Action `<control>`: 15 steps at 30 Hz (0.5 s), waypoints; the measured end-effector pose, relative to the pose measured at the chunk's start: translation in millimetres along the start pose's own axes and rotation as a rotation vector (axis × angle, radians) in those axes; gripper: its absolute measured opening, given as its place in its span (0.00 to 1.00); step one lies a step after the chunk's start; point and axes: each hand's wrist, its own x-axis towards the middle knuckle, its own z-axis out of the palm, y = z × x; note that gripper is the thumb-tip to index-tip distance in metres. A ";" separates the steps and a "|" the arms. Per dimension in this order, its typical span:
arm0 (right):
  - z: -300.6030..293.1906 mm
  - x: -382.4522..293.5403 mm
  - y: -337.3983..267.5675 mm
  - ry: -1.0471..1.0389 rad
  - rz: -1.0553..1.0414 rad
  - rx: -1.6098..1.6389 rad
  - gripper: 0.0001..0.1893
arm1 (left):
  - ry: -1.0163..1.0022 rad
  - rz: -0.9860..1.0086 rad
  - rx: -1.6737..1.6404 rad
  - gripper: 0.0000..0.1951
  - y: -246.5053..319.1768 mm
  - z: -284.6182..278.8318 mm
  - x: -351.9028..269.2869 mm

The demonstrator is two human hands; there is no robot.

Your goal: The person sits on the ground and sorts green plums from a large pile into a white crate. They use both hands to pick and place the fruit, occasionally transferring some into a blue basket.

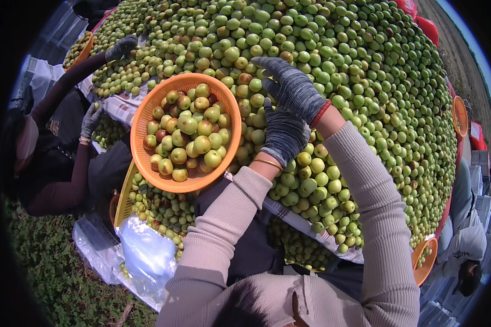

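Note:
A wide heap of green jujubes (352, 73), some blushed brown, spreads before me. Both my hands wear grey knitted gloves and are over its near part, close together. My right hand (295, 90) reaches leftward across the fruit, fingers extended and thumb apart, nothing visible between them. Just below it, my left hand (285, 134) points up the heap, partly overlapped by the right; whether its hidden fingers hold a fruit cannot be seen. Left of my hands, an orange perforated plastic basket (137, 143) holds many jujubes, several of them browned.
At left a co-worker's gloved hands (91, 118) work by the heap. Below the orange basket, a yellow crate (125, 200) contains jujubes, beside clear plastic bags (145, 245). A checked cloth (298, 220) edges the heap. Another orange basket (425, 267) and a person (466, 241) are at right.

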 end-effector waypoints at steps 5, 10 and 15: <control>44.1 94.0 12.9 -0.225 0.284 -0.633 0.25 | -0.040 0.049 0.092 0.37 -8.1 -0.6 -1.2; 49.3 82.5 32.3 -0.178 0.381 -0.614 0.22 | -0.182 0.045 0.034 0.35 -1.8 -16.3 0.0; -1.4 47.9 59.2 0.118 0.422 -0.222 0.17 | -0.166 0.050 0.006 0.23 9.5 -28.3 -2.6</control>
